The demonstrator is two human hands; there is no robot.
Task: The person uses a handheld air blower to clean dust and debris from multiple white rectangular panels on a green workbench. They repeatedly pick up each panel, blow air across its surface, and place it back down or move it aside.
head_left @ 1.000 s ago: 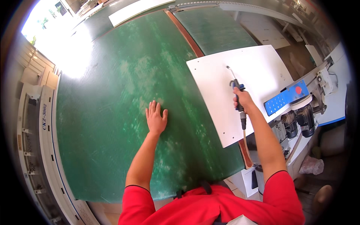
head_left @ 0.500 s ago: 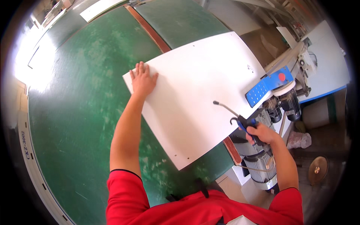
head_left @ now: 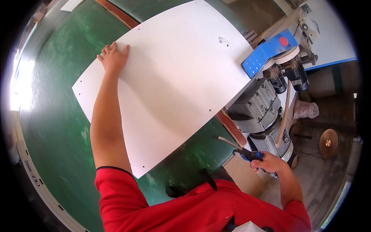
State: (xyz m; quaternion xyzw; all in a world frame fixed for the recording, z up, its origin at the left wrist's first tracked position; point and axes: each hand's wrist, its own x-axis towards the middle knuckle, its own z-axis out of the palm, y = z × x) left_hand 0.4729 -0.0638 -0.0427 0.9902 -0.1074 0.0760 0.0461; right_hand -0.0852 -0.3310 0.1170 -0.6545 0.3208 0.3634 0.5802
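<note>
A large white panel (head_left: 174,69) with small holes along its edges lies on the green tabletop (head_left: 58,73). My left hand (head_left: 114,60) rests flat on its far left part, near the edge, fingers spread. In my right hand (head_left: 270,162) is an air blow gun (head_left: 250,154) with a blue and black body, my fingers wrapped round its grip. The gun's thin nozzle points left, off the panel, above the tabletop's near right edge. A small printed label (head_left: 223,41) is on the panel's far right part.
Beside the panel on the right stands a machine with a blue control plate (head_left: 266,54), a red button (head_left: 283,41) and a ribbed motor (head_left: 270,145). A round brown disc (head_left: 329,143) and a wrapped bundle (head_left: 305,110) lie farther right. Brown strips (head_left: 118,13) divide the table.
The panel has slid left over the table, away from the machine, with my left hand on it. My right hand has brought the blow gun down toward me, off the panel.
</note>
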